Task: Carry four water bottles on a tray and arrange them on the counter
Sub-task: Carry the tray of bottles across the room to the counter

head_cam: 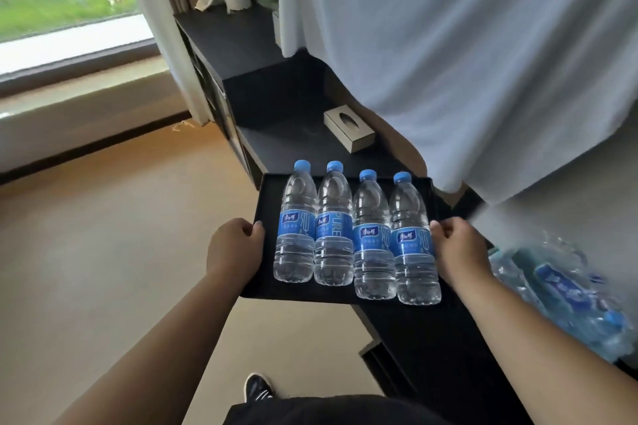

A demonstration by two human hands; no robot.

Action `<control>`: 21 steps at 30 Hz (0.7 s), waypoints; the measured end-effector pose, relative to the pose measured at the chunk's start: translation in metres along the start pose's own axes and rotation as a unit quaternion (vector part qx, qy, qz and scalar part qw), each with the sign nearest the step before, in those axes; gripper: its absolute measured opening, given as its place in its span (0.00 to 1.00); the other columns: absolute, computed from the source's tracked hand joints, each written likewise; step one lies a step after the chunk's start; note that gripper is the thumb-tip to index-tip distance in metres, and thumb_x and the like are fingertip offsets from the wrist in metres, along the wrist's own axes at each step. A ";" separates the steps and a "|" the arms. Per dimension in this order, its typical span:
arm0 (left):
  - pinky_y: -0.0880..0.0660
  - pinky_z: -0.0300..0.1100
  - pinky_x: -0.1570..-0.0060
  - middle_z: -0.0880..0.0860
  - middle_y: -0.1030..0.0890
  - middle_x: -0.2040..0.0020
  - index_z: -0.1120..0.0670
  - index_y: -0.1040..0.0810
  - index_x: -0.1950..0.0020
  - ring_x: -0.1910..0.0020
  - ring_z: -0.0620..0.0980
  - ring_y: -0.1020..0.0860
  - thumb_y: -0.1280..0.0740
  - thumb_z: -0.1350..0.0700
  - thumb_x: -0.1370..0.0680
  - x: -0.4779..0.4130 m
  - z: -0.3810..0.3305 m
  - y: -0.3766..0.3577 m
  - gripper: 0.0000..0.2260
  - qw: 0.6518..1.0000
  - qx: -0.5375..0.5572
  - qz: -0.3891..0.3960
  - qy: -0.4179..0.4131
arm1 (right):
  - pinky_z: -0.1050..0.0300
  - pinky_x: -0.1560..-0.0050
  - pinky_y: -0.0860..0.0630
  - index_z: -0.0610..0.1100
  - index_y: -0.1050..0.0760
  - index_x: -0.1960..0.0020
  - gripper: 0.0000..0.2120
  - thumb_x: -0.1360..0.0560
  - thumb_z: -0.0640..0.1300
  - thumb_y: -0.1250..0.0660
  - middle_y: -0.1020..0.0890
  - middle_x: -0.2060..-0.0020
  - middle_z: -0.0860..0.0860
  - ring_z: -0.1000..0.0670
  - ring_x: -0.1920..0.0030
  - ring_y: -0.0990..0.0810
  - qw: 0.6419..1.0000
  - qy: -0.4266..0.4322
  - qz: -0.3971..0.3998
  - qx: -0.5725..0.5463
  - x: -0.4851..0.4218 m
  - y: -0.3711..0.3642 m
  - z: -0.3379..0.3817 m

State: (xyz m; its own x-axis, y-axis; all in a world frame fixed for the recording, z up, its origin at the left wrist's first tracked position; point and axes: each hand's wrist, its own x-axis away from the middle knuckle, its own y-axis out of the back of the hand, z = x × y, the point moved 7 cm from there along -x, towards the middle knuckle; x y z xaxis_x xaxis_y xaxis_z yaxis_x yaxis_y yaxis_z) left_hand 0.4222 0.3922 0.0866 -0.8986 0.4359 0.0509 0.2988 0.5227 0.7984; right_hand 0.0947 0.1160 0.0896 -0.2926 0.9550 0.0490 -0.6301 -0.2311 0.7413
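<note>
I carry a black tray [267,203] in front of me, level, above the edge of a dark counter [276,134]. Several clear water bottles with blue caps and blue labels stand upright on it in a tight row, from the leftmost bottle [296,228] to the rightmost bottle [412,245]. My left hand [233,250] grips the tray's left rim. My right hand [461,252] grips its right rim, touching the rightmost bottle.
A beige tissue box [349,128] lies on the counter beyond the tray. A shrink-wrapped pack of bottles [566,293] sits on the counter at the right. A white cloth [448,45] hangs over the wall side. Carpeted floor [121,235] spreads to the left, a window [69,17] beyond.
</note>
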 end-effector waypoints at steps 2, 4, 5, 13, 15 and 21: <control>0.30 0.43 0.70 0.47 0.21 0.70 0.50 0.24 0.66 0.69 0.47 0.23 0.37 0.45 0.22 -0.010 0.023 0.017 0.16 1.000 -0.001 -0.008 0.017 | 0.59 0.65 0.33 0.48 0.25 0.51 0.09 0.17 0.52 0.37 0.22 0.62 0.55 0.56 0.63 0.25 1.000 0.011 0.019 0.002 -0.001 -0.023 0.024; 0.32 0.42 0.71 0.47 0.21 0.71 0.50 0.24 0.66 0.70 0.47 0.24 0.37 0.45 0.22 -0.022 0.047 0.035 0.16 0.999 -0.010 -0.019 0.031 | 0.58 0.65 0.31 0.48 0.25 0.51 0.09 0.17 0.53 0.37 0.21 0.61 0.55 0.57 0.62 0.24 0.999 0.015 0.040 -0.002 0.000 -0.048 0.049; 0.33 0.42 0.71 0.47 0.22 0.71 0.50 0.24 0.66 0.70 0.47 0.24 0.38 0.45 0.22 -0.028 0.059 0.044 0.16 0.999 -0.015 -0.025 0.037 | 0.57 0.65 0.30 0.48 0.25 0.51 0.10 0.17 0.53 0.37 0.21 0.61 0.54 0.55 0.61 0.23 0.999 0.017 0.049 -0.002 0.000 -0.059 0.062; 0.37 0.41 0.72 0.46 0.22 0.70 0.50 0.25 0.67 0.70 0.45 0.25 0.37 0.45 0.21 -0.072 0.147 0.118 0.16 0.993 -0.012 -0.069 0.092 | 0.57 0.66 0.31 0.47 0.24 0.55 0.11 0.18 0.52 0.36 0.20 0.62 0.52 0.53 0.62 0.23 0.993 0.056 0.100 0.005 0.003 -0.156 0.166; 0.37 0.41 0.72 0.47 0.23 0.70 0.50 0.25 0.66 0.69 0.45 0.26 0.37 0.46 0.21 -0.082 0.170 0.138 0.16 0.991 -0.017 -0.079 0.103 | 0.56 0.66 0.31 0.47 0.25 0.55 0.11 0.18 0.52 0.37 0.20 0.62 0.52 0.52 0.61 0.22 0.992 0.066 0.112 0.002 0.007 -0.182 0.193; 0.33 0.44 0.71 0.49 0.23 0.71 0.53 0.25 0.67 0.70 0.48 0.25 0.37 0.47 0.21 -0.102 0.228 0.188 0.17 0.986 -0.034 -0.108 0.123 | 0.58 0.69 0.34 0.46 0.25 0.59 0.14 0.20 0.52 0.36 0.20 0.65 0.50 0.51 0.64 0.23 0.988 0.085 0.130 -0.002 0.021 -0.246 0.256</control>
State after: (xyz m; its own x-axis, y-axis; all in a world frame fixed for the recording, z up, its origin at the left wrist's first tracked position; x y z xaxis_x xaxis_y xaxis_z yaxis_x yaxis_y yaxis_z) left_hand 0.6435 0.6129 0.0949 -0.9920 0.1253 0.0130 0.0779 0.5293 0.8448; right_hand 0.4278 0.2408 0.0798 -0.5611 0.8186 0.1231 -0.5211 -0.4648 0.7159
